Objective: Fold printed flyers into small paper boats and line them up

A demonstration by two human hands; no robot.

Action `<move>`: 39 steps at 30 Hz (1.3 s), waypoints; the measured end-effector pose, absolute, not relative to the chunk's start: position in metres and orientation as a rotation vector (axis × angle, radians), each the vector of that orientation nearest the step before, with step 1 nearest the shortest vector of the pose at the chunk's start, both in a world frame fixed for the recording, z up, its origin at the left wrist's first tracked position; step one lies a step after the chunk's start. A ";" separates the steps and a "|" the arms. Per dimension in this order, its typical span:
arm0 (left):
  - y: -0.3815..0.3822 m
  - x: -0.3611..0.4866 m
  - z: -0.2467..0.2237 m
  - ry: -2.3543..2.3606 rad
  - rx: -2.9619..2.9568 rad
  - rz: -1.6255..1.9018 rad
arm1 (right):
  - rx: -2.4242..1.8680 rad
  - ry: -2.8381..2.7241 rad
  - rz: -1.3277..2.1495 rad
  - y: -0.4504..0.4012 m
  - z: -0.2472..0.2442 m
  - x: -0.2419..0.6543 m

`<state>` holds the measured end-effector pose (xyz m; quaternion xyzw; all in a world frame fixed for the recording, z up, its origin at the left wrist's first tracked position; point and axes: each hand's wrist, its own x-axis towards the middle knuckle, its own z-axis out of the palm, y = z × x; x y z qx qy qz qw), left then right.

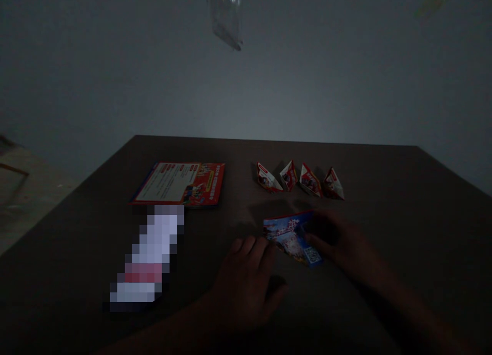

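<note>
Sheet of blue, glossy-looking printed paper [290,237]: I see it on the near-middle part of the table, right of centre, between the two hands; it tapers toward its near side, with a thin red strip along its far edge and a square black-and-white code [313,255] at its near right corner.
Right hand [334,239]: at the paper's right end, thumb and fingers bent toward each other over its edge; the fingers lie in deep shadow, so I cannot tell whether they pinch the sheet or merely rest on it.
Left hand [249,278]: palm down, fingers side by side, thumb spread well away; I see nothing in its grasp. The fingertips lie at the paper's left end, contact uncertain to me.
Row of four small, pointed, folded red-and-white paper pieces [310,180]: standing beyond the paper, side by side.
Red printed booklet with a white text panel [213,185]: flat on the left of the table, well apart from the hands.
Pixelated pale, long object with a reddish band [154,247]: just nearer than the booklet; I cannot identify it.
Table, dark brown [384,180]: beneath everything listed above, dimly lit.
Wall, plain grey [326,78]: behind the table; a clear plastic bag [227,21] shows against it, high up.
</note>
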<state>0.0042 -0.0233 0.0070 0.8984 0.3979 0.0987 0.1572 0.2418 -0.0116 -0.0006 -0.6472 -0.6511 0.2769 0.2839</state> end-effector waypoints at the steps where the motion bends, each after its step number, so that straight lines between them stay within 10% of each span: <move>1: -0.023 0.004 0.007 1.131 2.568 0.303 | -1.721 -1.728 0.730 -0.011 -0.002 0.241; 19: 0.006 -0.003 -0.003 1.342 1.995 0.785 | -1.297 -1.865 0.698 -0.014 0.007 0.236; 31: 0.006 -0.012 0.010 1.113 2.191 1.407 | -1.058 -2.196 -0.071 -0.031 0.022 0.228; 39: 0.006 -0.011 0.005 1.010 2.548 1.164 | -0.894 -2.472 -0.054 -0.037 0.021 0.214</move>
